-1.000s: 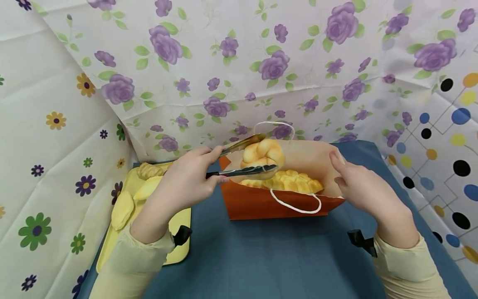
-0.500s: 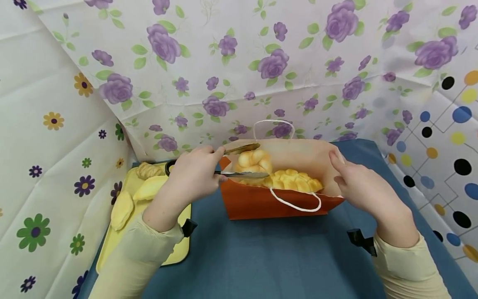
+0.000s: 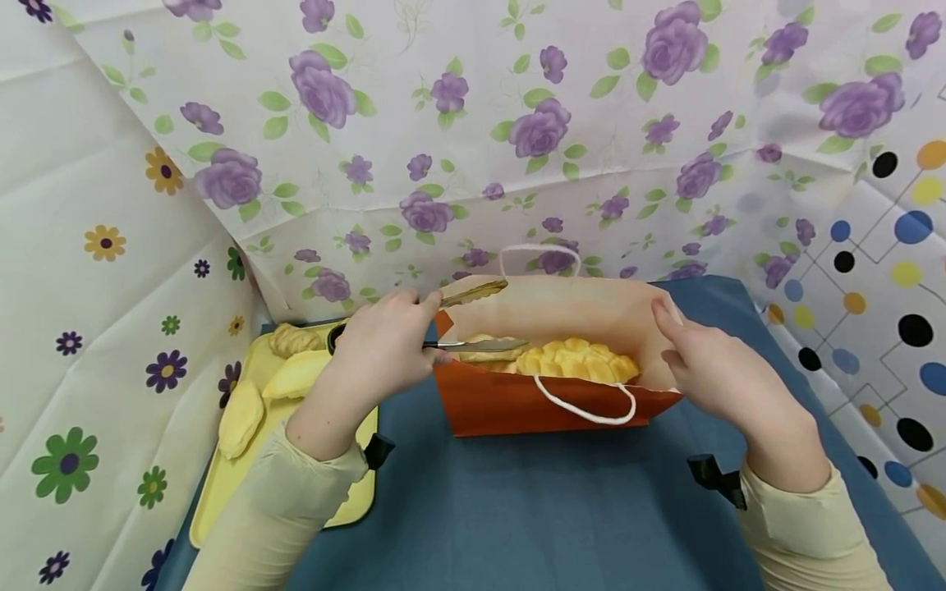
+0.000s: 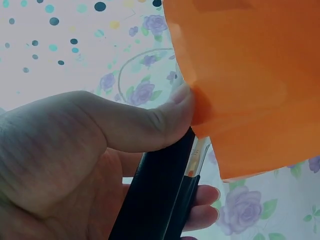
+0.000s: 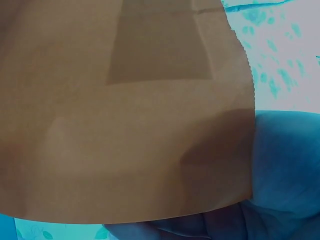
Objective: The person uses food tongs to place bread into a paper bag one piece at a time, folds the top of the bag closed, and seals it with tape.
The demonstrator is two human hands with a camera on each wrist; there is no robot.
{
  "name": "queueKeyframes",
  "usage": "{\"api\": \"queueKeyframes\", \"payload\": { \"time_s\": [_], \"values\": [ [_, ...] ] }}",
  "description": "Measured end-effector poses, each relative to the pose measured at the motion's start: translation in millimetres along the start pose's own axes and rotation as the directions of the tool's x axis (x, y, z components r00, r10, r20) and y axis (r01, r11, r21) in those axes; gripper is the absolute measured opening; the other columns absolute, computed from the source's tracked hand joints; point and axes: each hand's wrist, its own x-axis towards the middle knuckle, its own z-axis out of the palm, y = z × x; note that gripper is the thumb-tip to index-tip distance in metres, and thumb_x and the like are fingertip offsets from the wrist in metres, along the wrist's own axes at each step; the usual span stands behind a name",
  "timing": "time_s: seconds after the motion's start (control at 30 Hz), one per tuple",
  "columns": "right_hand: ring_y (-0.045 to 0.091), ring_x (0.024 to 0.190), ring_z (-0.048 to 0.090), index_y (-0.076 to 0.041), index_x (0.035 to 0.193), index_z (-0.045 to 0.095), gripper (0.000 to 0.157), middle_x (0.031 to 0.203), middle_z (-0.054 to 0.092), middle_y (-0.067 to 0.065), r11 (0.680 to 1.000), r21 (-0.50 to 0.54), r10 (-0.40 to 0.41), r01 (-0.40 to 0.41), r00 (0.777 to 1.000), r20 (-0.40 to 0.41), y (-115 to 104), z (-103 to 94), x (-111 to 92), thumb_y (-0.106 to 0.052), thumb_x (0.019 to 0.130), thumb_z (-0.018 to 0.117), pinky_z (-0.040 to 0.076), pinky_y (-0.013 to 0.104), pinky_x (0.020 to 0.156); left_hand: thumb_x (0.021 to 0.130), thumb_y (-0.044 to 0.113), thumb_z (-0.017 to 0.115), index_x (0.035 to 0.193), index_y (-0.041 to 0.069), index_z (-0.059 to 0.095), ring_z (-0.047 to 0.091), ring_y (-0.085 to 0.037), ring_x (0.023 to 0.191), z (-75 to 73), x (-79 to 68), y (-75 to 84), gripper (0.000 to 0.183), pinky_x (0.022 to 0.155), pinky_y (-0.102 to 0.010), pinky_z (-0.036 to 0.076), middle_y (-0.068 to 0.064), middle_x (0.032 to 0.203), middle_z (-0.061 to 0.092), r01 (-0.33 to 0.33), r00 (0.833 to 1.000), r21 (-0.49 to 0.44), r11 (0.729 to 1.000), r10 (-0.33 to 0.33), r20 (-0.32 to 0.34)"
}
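My left hand (image 3: 388,336) curls around the black handle of the tongs (image 3: 480,345), thumb on one arm and fingers on the other. The tongs' arms stand apart over the left part of an orange paper bag (image 3: 547,406); I see no bread clamped between their tips. Inside the bag lies a golden, bumpy loaf (image 3: 576,359), with a pale piece partly hidden beside it. My right hand (image 3: 724,382) holds the bag's right side at the rim. The bag's paper (image 5: 125,150) hides part of its fingers in the right wrist view.
At the left, a yellow tray (image 3: 351,509) bears a twisted roll (image 3: 296,339), a yellow bread (image 3: 296,375) and an oval bread (image 3: 241,417). White cord handles (image 3: 587,413) stick out from the bag. Blue cloth (image 3: 517,509) covers the table; patterned sheets surround it.
The knotted roll held in the tongs went down into the bag and is now out of sight. The left hand moved slightly left and down, and the tongs' arms spread. The right hand stayed.
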Motion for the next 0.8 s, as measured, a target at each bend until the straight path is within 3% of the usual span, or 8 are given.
{"api": "queueKeyframes", "payload": {
  "time_s": [0.37,0.63,0.8],
  "values": [
    [0.017,0.044,0.038,-0.005,0.171,0.019,0.075,0.082,0.052,0.005,1.0,0.002,-0.007,0.007,1.0,-0.006,-0.4,-0.2,-1.6,-0.007,0.107,0.058,0.033,0.032,0.046,0.092,0.045,0.086,0.16,0.008,0.052,0.065,-0.036,0.11,0.7,-1.9,-2.1,0.085,0.08,-0.05,0.058,-0.019,0.129,0.066,-0.005,1.0,-0.012,1.0,0.005,-0.012],
    [0.017,0.044,0.037,-0.006,0.172,0.018,0.076,0.079,0.051,0.005,1.0,-0.002,-0.004,0.004,1.0,-0.003,-0.2,0.0,-1.2,-0.007,0.107,0.057,0.033,0.032,0.046,0.092,0.044,0.086,0.158,0.007,0.054,0.065,-0.035,0.102,-0.5,-2.4,-2.9,0.083,0.072,-0.047,0.056,-0.017,0.121,0.068,-0.015,0.998,-0.026,1.0,0.013,-0.057],
    [0.018,0.044,0.038,-0.006,0.172,0.018,0.076,0.077,0.051,0.004,1.0,-0.002,0.001,-0.001,1.0,0.002,-0.5,-0.3,-0.6,-0.007,0.107,0.057,0.033,0.032,0.046,0.093,0.045,0.085,0.159,0.007,0.052,0.066,-0.036,0.106,-2.3,-1.8,-3.1,0.083,0.075,-0.048,0.057,-0.019,0.126,0.067,-0.016,0.998,-0.033,0.999,0.013,-0.066]
  ]
}}
